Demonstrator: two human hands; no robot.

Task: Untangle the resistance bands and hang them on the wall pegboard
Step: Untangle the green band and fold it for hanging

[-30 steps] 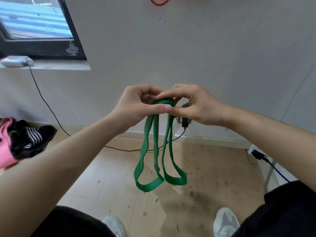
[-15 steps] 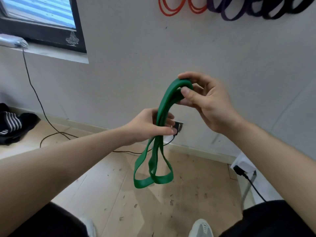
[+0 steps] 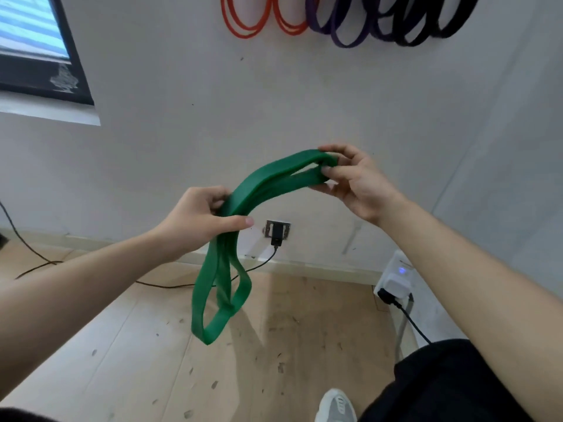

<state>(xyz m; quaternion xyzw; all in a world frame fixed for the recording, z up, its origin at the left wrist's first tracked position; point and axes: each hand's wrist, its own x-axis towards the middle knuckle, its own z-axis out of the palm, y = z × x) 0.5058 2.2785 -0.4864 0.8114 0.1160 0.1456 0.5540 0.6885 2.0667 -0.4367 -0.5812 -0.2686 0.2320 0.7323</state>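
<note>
A wide green resistance band [image 3: 268, 181], folded double, arches between my two hands in front of the wall. My right hand [image 3: 356, 184] pinches its upper end between thumb and fingers. My left hand [image 3: 198, 220] grips the band lower down, with the thumb laid across it. Below that hand the band hangs in two loops [image 3: 219, 303] above the floor. High on the wall hang orange bands [image 3: 259, 22], purple bands [image 3: 344, 28] and black bands [image 3: 426, 28]; their hooks are out of frame.
A wall socket with a black plug [image 3: 277, 233] sits just behind the band, its cable trailing along the floor. A white power strip [image 3: 396, 281] stands at the right. A dark-framed window [image 3: 39, 56] is at the upper left. My shoe [image 3: 335, 406] is below.
My right hand has carried the band's upper end up and to the right, stretching it away from my left hand. The view has tilted up, showing more of the hung bands.
</note>
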